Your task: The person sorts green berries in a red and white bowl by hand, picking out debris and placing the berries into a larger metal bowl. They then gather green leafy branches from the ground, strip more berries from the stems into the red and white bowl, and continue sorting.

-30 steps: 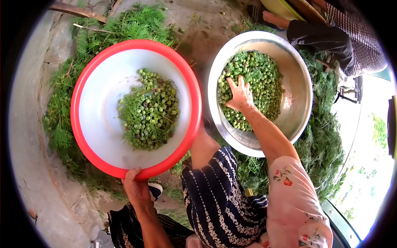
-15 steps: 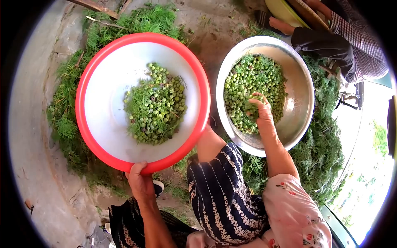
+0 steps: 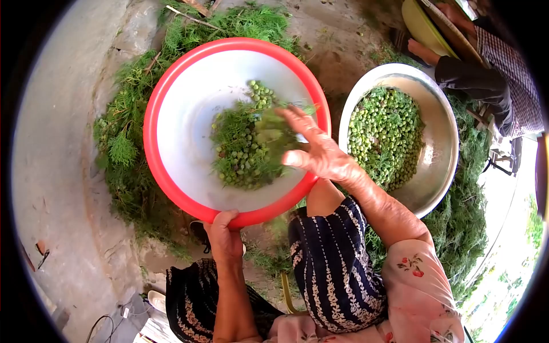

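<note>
My left hand grips the near rim of the white basin with a red rim. My right hand is over the right side of that basin, its fingers spread and slightly blurred. Below and beside its fingers, a blurred bunch of green matter lies over the green cones and sprigs in the basin. On the right stands a metal basin, with a thick layer of small green cones and a few leafy bits in it.
Cut evergreen branches lie on the floor around both basins. At the upper right sits another person, with a yellow-green basin and a round tray beside them. Concrete floor runs along the left.
My right hand has moved left from the metal basin to above the red-rimmed one, and its fingers have opened. Both basins appear farther right in the view. My left hand still holds the rim.
</note>
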`<action>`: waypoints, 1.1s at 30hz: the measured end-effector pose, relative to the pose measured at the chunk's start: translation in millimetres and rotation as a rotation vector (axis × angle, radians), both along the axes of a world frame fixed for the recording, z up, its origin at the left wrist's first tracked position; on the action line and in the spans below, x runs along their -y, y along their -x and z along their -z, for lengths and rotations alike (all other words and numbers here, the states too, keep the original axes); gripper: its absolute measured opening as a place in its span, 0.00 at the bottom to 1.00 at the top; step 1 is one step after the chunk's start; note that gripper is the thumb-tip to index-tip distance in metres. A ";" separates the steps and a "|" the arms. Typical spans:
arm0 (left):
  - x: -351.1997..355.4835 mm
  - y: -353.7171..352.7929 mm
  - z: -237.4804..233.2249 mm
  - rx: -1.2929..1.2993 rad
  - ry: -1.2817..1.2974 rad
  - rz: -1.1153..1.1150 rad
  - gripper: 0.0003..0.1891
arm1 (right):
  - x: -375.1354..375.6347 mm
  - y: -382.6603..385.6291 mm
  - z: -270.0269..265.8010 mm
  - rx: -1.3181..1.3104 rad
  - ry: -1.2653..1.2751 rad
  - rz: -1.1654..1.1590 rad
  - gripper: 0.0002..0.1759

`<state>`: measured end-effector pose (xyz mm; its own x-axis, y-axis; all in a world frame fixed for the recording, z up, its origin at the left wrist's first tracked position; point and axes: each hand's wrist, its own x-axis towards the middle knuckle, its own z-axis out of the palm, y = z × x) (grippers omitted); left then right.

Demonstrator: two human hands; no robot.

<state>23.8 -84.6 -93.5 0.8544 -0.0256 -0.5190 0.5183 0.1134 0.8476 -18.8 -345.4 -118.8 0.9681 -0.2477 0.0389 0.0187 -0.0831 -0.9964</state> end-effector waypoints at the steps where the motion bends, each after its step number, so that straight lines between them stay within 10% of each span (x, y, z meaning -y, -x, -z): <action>1: 6.0 1.4 -5.0 0.017 0.015 -0.009 0.26 | -5.6 -5.1 -0.4 -0.028 0.015 -0.040 0.48; 5: 3.6 1.2 -6.7 -0.032 -0.008 0.007 0.25 | -11.8 -14.7 -11.8 0.140 -0.282 0.212 0.25; 13: -16.6 -3.0 12.1 -0.054 -0.013 0.044 0.24 | 87.5 45.4 73.7 -0.084 -0.261 0.740 0.19; 15: -12.2 -1.0 7.2 -0.040 -0.014 0.029 0.24 | 121.9 82.1 114.0 -0.342 0.494 0.872 0.23; 17: -8.4 1.8 6.6 -0.010 -0.044 0.052 0.20 | 143.7 128.8 178.0 -0.512 0.666 0.938 0.34; 20: -8.0 1.5 6.0 -0.020 -0.037 0.048 0.22 | 148.8 182.4 261.7 -0.822 0.271 0.788 0.51; 27: -7.8 -1.0 5.0 -0.018 -0.063 0.081 0.24 | 46.9 143.0 169.2 -0.992 0.525 0.395 0.63; 33: -12.1 -4.8 8.4 -0.010 -0.068 0.083 0.21 | 46.9 146.0 201.0 -0.963 0.428 0.622 0.42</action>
<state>28.7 -72.6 -101.9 0.8457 -0.0609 -0.5301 0.5317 0.0121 0.8468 -164.9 -392.2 -319.8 0.3671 -0.8215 -0.4364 -0.8711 -0.1390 -0.4711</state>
